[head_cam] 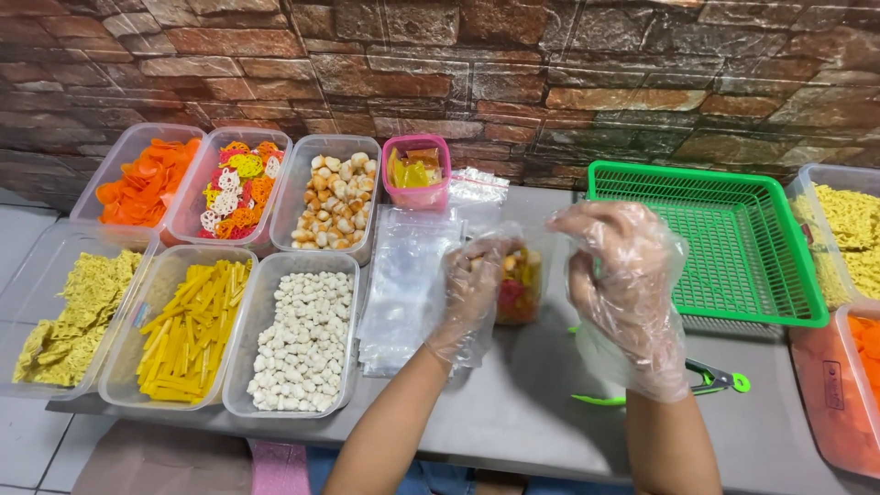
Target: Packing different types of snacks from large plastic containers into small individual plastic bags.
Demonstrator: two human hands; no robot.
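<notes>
Both gloved hands close on a small clear bag of mixed snacks [519, 286], held between them: the left hand [469, 295] grips its near side, the right hand [616, 280] pinches its top edge. The bag shows orange, yellow and red pieces through thin plastic and hangs just above the grey table [513, 412]. Just left of the bag lies a stack of empty clear bags [403, 284]; further left, six clear tubs and one small pink tub [416, 171] of snacks. Right of the bag sits one green basket [733, 247]; below it, green tongs [715, 378].
</notes>
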